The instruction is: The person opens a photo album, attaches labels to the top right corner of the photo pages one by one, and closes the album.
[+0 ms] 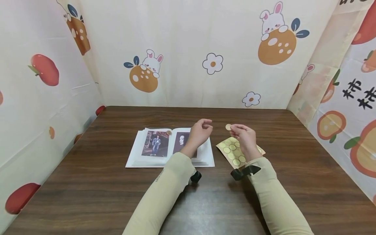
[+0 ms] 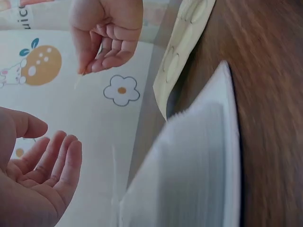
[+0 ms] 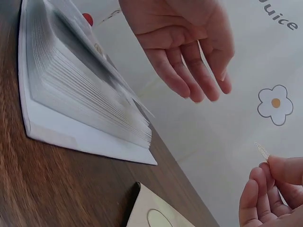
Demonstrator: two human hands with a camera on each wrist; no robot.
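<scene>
Between thumb and fingertips my right hand (image 1: 244, 135) pinches a round gold sticker (image 1: 228, 127), raised over the far edge of the sticker sheet (image 1: 232, 151). In the right wrist view the sticker (image 3: 262, 151) shows nearly edge-on. My left hand (image 1: 201, 133) hovers above the right page of an open photo album (image 1: 135, 156), its fingers loosely bent and holding nothing; the palm side faces the left wrist camera. A person in denim is in the left page's photo (image 1: 155, 144). A gold sticker (image 1: 168, 133) sits at that photo's upper right corner. My left forearm partly hides the right page's photo (image 1: 180, 142).
The album and sheet lie side by side on a dark wood table (image 1: 88, 182). One corner of the sheet (image 2: 165, 87) curls up in the left wrist view. Behind and at both sides hangs a printed cloth (image 1: 188, 39) with fruit and rabbits.
</scene>
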